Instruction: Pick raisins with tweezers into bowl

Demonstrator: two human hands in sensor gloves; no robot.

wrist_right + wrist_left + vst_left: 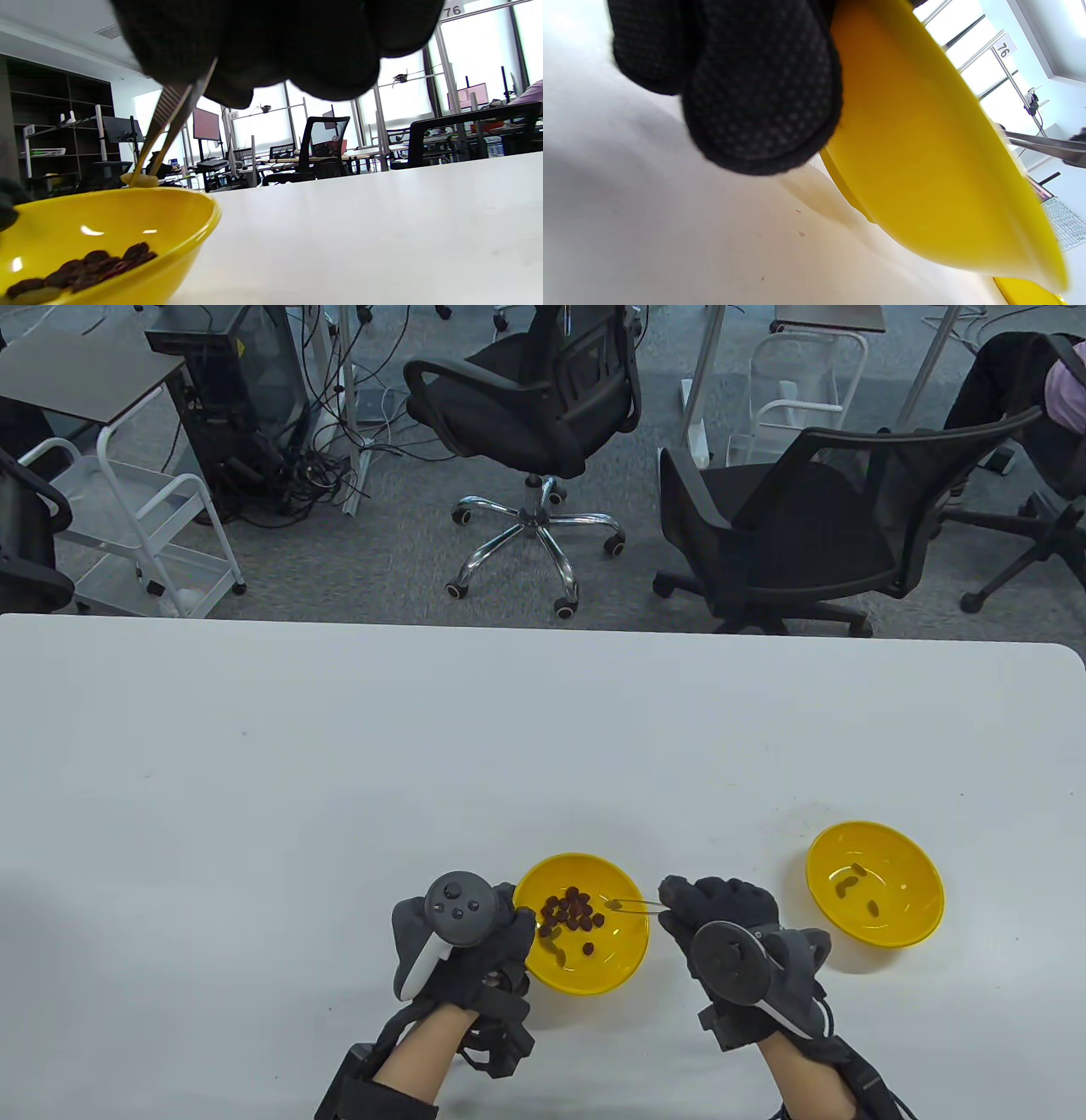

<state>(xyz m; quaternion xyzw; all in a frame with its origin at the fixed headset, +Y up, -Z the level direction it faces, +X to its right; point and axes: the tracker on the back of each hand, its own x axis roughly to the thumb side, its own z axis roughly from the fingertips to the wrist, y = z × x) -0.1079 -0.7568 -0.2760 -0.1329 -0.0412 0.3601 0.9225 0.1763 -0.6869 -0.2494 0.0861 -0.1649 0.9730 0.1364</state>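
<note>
The right hand (pixel 736 937) grips tweezers (pixel 635 905) pinching a pale raisin (pixel 140 181) above the raisin-filled yellow bowl (pixel 624 954). The left hand (pixel 475 933) holds that bowl's rim. A "76" tag (pixel 1004 47) hangs behind.

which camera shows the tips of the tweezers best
The right wrist view: the tweezers run down from the right hand, tips pinching a pale raisin above the bowl. Table view shows them tiny; left wrist view only the shaft.
</note>
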